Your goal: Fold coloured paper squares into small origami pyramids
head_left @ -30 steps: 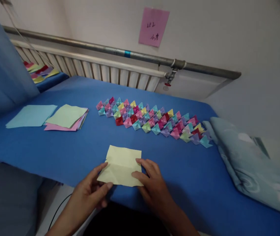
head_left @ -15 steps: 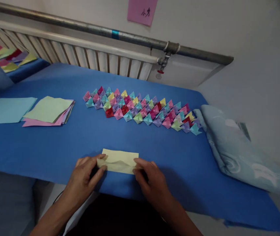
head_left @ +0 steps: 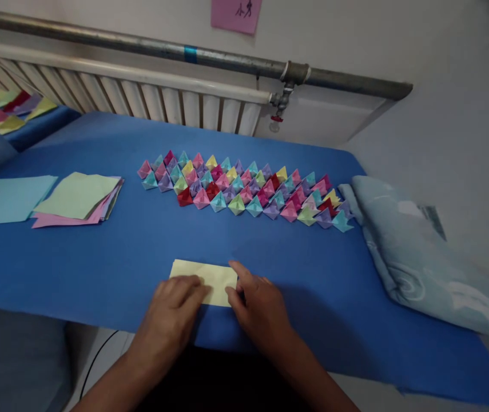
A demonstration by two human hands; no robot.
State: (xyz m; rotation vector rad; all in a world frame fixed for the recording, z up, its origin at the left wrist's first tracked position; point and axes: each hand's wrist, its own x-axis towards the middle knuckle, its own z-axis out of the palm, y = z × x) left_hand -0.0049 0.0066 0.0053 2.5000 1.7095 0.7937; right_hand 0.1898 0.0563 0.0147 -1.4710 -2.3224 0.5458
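A pale yellow sheet (head_left: 216,277), folded into a flat rectangle, lies near the front edge of the blue surface. My left hand (head_left: 174,309) rests on its left part, fingers together and fingertips pressing on the paper. At the right end, my right hand (head_left: 259,303) has its thumb on the paper and its index finger stretched to the upper right corner, the two apart. Beyond the hands, several small folded paper pieces (head_left: 236,204) in many colours stand in slanting rows.
To the left lie a light blue sheet (head_left: 8,200) and a stack of coloured paper (head_left: 76,195). A folded pale blue blanket (head_left: 424,263) is at the right. Behind the blue surface (head_left: 141,240) are a radiator (head_left: 150,100) and a metal pipe (head_left: 141,46).
The yellow sheet now lies flat, its raised fold pressed down. My left hand has moved right, onto the paper. My right index finger has stretched out. The view has shifted slightly.
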